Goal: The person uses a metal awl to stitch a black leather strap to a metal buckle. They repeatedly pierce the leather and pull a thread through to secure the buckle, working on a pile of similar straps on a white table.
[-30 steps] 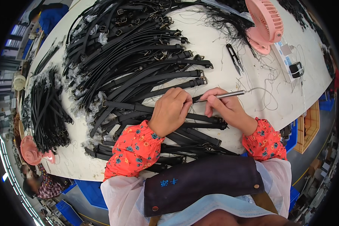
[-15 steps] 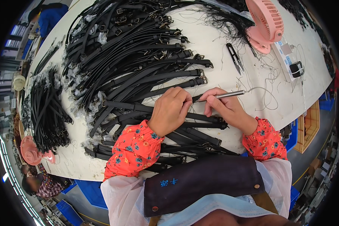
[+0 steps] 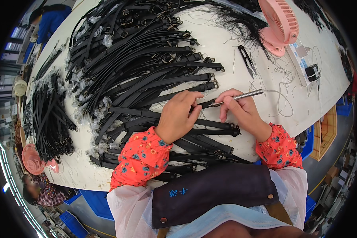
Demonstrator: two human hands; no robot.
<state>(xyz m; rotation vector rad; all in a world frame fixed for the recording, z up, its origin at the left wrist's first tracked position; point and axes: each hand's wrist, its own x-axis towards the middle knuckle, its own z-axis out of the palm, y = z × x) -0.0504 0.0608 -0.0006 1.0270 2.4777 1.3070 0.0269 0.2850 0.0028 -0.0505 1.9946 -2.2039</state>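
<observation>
My left hand (image 3: 179,117) is closed round a black strap (image 3: 207,104), whose buckle end sticks out between my two hands. In my right hand (image 3: 242,112) is a slim silver pen-shaped tool (image 3: 248,95), pinched between thumb and fingers. Its tip is at the strap's end, though my fingers partly hide the contact. From the tool's rear a thin pale cord (image 3: 281,92) loops off to the right. Many black buckled straps (image 3: 158,85) lie in a spread pile to the left of and beneath my hands.
Black thread snips (image 3: 246,61) lie beyond my right hand. A pink fan (image 3: 281,23), a power strip (image 3: 301,65) and a heap of black threads (image 3: 242,24) are at the far right. A smaller strap bundle (image 3: 51,115) lies left. Two people are beyond the table's left edge.
My right hand has shifted slightly right with the pen-shaped tool. More of the strap's end shows between my hands. My left thumb and forefinger have moved slightly.
</observation>
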